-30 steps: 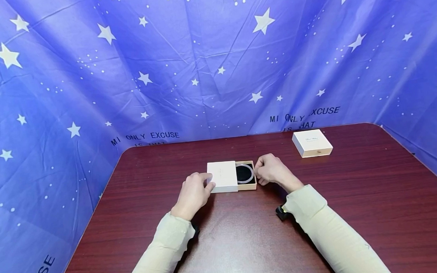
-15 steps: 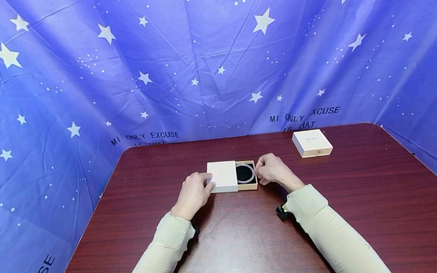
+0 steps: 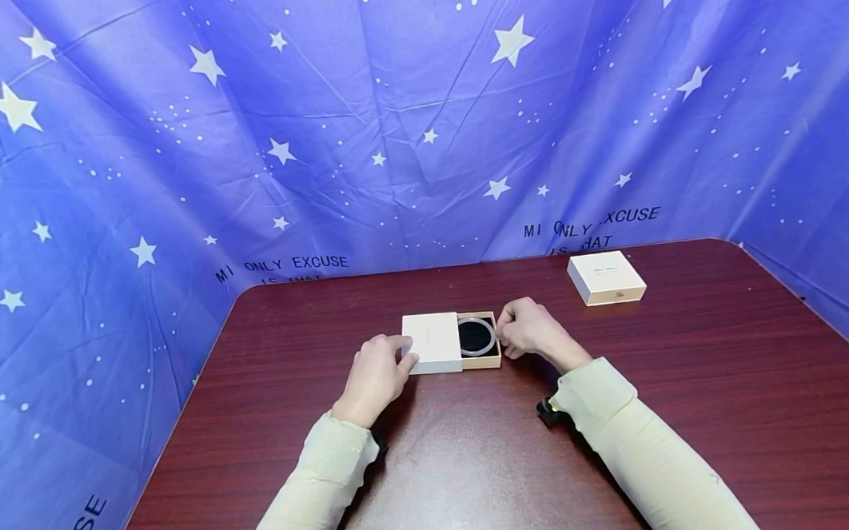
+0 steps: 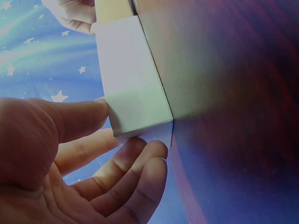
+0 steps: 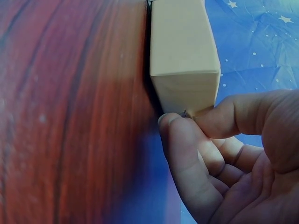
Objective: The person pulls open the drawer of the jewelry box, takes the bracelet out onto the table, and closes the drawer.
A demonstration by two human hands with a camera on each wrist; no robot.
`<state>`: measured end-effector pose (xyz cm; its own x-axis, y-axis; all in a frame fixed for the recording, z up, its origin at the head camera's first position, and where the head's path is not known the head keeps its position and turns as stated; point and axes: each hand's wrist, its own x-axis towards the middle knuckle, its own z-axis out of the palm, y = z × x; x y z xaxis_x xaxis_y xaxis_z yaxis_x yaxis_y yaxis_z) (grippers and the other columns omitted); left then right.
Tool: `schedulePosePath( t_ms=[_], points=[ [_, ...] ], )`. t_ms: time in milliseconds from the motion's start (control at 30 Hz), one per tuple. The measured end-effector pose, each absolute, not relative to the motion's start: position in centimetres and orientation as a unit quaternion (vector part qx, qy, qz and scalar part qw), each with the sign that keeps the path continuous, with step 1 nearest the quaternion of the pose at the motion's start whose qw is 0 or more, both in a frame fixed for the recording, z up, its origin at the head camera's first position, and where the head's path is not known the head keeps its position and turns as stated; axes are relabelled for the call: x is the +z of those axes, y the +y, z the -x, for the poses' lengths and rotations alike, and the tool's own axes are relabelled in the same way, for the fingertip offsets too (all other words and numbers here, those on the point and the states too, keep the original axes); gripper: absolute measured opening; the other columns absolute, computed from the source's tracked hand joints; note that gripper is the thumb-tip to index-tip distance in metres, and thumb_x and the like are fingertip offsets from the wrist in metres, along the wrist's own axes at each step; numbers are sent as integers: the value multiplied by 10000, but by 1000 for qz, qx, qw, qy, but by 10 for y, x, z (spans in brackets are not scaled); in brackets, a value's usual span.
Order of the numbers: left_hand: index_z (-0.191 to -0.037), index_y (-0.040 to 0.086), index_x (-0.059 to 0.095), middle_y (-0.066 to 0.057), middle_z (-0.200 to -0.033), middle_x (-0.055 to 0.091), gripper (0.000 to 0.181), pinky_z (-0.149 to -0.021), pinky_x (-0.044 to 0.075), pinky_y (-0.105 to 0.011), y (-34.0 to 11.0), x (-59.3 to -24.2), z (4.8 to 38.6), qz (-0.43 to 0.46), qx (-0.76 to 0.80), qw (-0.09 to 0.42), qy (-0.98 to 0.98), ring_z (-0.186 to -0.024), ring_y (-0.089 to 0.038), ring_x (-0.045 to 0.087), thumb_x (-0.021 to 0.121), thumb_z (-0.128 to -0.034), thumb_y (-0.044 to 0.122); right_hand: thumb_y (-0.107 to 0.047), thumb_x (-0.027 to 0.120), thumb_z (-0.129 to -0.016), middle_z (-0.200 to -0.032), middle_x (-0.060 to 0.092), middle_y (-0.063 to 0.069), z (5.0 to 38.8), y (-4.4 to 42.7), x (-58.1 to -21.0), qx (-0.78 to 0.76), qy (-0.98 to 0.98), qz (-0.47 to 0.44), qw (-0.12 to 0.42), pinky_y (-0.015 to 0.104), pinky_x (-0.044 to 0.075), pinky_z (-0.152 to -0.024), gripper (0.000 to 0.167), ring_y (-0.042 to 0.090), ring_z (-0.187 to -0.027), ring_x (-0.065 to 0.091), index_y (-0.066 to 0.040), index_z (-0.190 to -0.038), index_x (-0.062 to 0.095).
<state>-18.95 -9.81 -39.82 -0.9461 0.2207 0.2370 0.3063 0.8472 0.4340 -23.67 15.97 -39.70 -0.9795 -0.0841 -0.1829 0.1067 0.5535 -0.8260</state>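
A white box sleeve [image 3: 434, 344] lies on the table with its cream drawer [image 3: 482, 364] partly out to the right. Inside the drawer a pale bangle [image 3: 494, 337] rests on black lining; its left part is hidden under the sleeve. My left hand [image 3: 374, 376] holds the sleeve's left end, thumb on the upper edge and fingertips against the end face in the left wrist view [image 4: 103, 158]. At the drawer's right end, thumb and index finger of my right hand [image 3: 532, 331] pinch a small pull tab, mostly covered by the fingertips in the right wrist view.
A second white box [image 3: 607, 275], closed, with a small pull on its front, stands at the back right of the dark red wooden table [image 3: 450, 472]. Behind the table hangs a blue curtain [image 3: 417, 121] printed with stars.
The drawer has slid very slightly to the right along with my right hand, mostly in the first half second. My left hand and the sleeve look unmoved.
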Motion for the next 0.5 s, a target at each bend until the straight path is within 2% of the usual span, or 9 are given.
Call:
schedulePosePath(
  t_ms=[333,500],
  points=[
    [-1096,96,717,-114,-962,672,250,-793,510,-443,-98,-398,190,142,-239,94,-956,-919,-299,644,700,-868,197,79,509,-775,-646,588,116,237,162,-396,-477,872,-9,107,352,549,-515,93,186,-490,608,44,-771,596],
    [-1117,90,712,-122,-1008,679,268,-814,509,-444,-98,-397,189,138,-244,89,-956,-956,-299,645,698,-872,198,79,518,-788,-628,588,117,237,163,-395,-477,872,-9,108,350,548,-509,82,184,-487,607,49,-770,592]
  ],
)
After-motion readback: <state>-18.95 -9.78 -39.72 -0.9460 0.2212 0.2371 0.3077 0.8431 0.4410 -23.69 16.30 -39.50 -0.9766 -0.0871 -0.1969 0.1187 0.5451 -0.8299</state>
